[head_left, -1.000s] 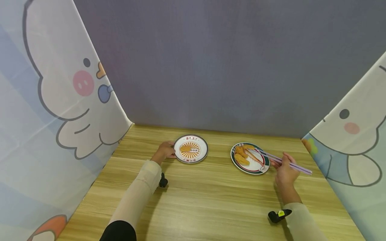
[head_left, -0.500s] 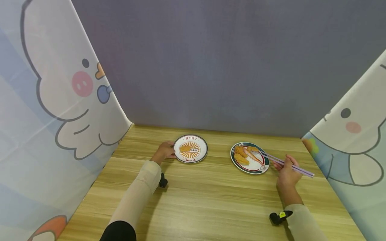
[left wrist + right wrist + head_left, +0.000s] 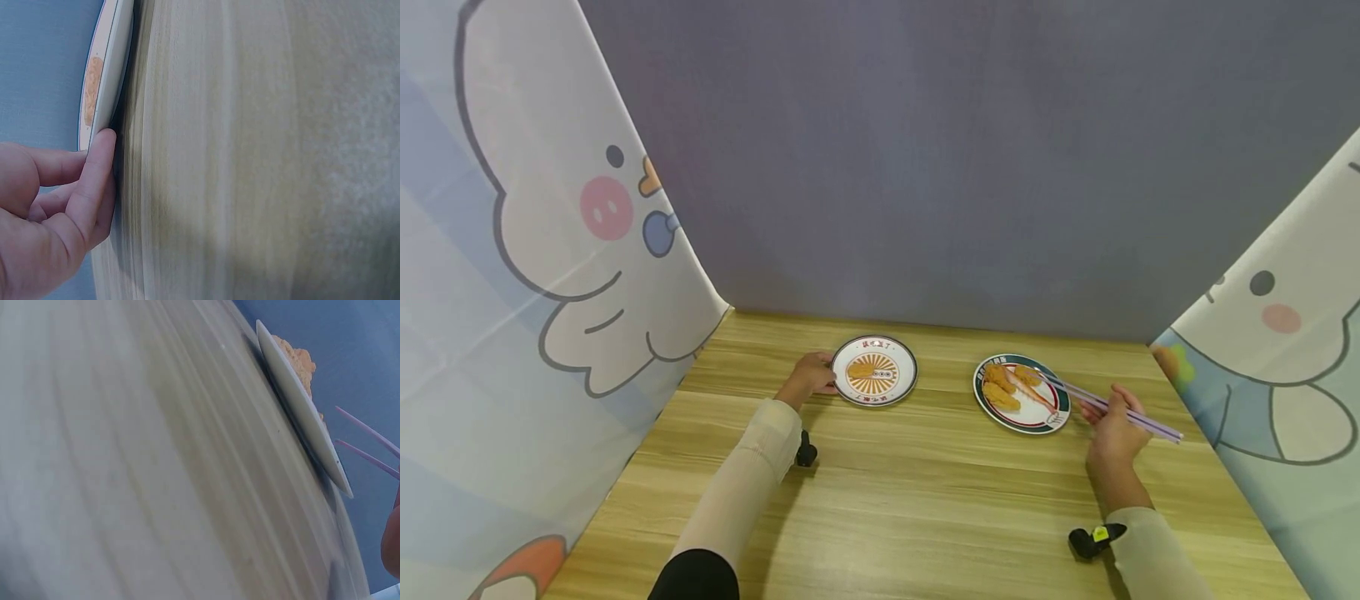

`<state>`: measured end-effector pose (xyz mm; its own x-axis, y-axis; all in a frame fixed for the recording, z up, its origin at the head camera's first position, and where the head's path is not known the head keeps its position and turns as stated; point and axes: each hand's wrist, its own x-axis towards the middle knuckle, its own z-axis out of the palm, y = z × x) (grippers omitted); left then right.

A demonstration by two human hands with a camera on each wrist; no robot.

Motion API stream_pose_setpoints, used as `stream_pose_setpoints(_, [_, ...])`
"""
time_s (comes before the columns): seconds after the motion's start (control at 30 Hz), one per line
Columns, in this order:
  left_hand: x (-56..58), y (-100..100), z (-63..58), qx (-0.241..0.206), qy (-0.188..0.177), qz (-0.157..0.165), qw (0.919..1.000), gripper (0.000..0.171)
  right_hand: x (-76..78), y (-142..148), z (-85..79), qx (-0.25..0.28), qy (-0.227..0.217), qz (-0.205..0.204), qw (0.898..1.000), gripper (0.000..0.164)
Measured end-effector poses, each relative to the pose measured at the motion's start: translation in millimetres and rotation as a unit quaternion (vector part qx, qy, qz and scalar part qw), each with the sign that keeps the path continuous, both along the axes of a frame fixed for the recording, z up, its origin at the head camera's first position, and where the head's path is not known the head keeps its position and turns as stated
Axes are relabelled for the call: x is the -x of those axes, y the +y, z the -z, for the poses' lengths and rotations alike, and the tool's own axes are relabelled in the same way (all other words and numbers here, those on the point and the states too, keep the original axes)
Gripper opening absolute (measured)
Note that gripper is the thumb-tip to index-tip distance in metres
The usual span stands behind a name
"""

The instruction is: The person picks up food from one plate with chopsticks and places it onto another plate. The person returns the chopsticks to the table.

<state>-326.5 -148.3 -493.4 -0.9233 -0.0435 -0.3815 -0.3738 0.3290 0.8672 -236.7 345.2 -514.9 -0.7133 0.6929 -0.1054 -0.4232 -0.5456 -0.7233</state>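
My left hand (image 3: 814, 372) pinches the left rim of a round white plate (image 3: 852, 387) printed with an orange sunburst. In the left wrist view, thumb and fingers meet at that plate's edge. An orange-brown patch lies on the sunburst; whether it is print or food I cannot tell. My right hand (image 3: 1114, 423) holds a pair of light purple chopsticks (image 3: 1138, 418). Their tips reach over a green-rimmed plate (image 3: 1032, 428), close to a fried piece (image 3: 1027, 375). In the right wrist view the chopsticks (image 3: 367, 429) stand spread apart. Other fried pieces (image 3: 1000, 396) and a reddish, shrimp-like strip share this plate.
Both plates rest on a wood-grain table (image 3: 925, 500), with bare tabletop between them. A grey panel (image 3: 925, 167) rises behind the table. Cartoon-printed sheets (image 3: 625, 317) flank it left and right. Small black devices (image 3: 806, 450) sit at both wrists.
My right hand and the chopsticks have shifted slightly right. The fried piece near their tips has moved a little right and nearer on the plate. The left hand and its plate stay put.
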Motion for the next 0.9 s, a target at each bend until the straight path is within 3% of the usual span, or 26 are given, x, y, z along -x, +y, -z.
stream_pose_setpoints(0.47, [-1.9, 0.7, -2.1, 0.003, 0.001, 0.001, 1.0000, 0.057, 8.1, -20.5, -16.5, -0.025, 0.031, -0.037, 0.999, 0.014])
stream_pose_setpoints(0.9, [-1.8, 0.0, -1.6, 0.017, 0.005, 0.010, 0.9998, 0.056, 18.4, -60.6, -22.4, -0.084, 0.003, -0.082, 0.993, 0.015])
